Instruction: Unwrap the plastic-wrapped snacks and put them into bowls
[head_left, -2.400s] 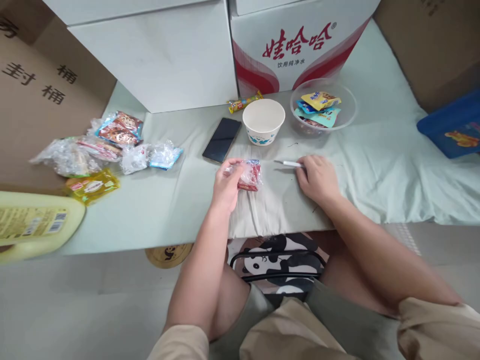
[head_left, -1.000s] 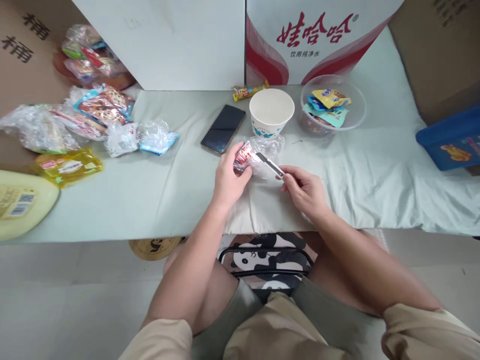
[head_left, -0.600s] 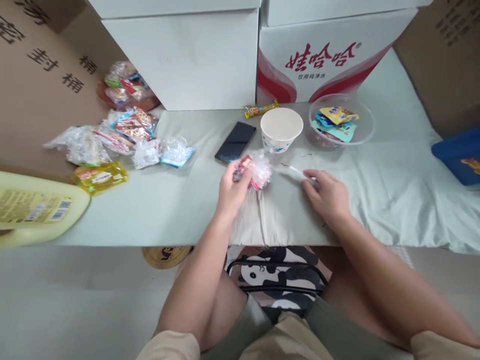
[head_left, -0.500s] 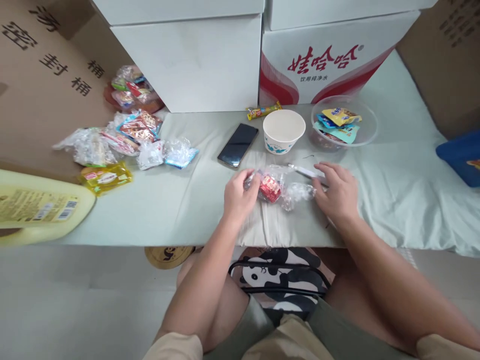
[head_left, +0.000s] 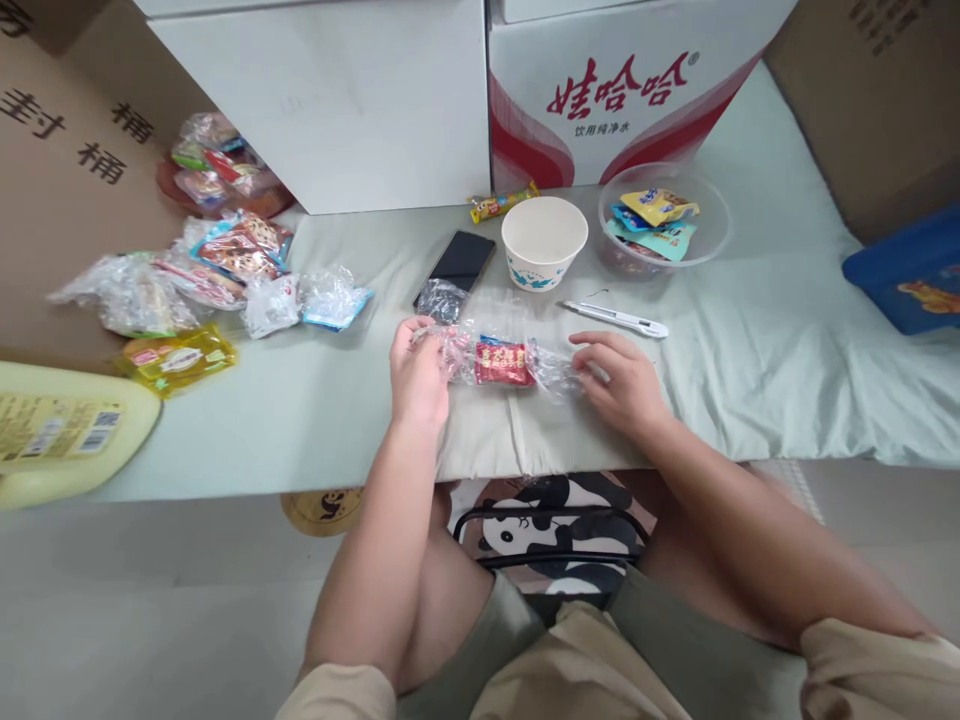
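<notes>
A clear plastic bag [head_left: 553,370] lies stretched between my hands near the table's front. Inside it sits a small red packet [head_left: 504,363] with gold lettering, a bit of blue showing behind. My left hand [head_left: 418,375] pinches the bag's crumpled left end. At the right end, my right hand [head_left: 621,385] has thumb and a curled finger on the plastic, the index finger held out straight. A white utility knife [head_left: 619,318] lies just beyond my right hand. Behind the bag stands a white paper bowl [head_left: 544,245], and a phone [head_left: 465,258] lies left of it.
A clear plastic tub [head_left: 709,245] holds several snack packets. Several wrapped snacks [head_left: 244,245] are piled at left, beside a yellow jug [head_left: 82,430]. White cartons [head_left: 390,110] stand along the back. A blue container [head_left: 911,275] is at right, a yellow snack stick [head_left: 504,203] behind the bowl.
My left hand has moved left, drawing the bag out straighter, and the red packet lies flatter. My right hand has come off the utility knife's side. The whole view has shifted slightly.
</notes>
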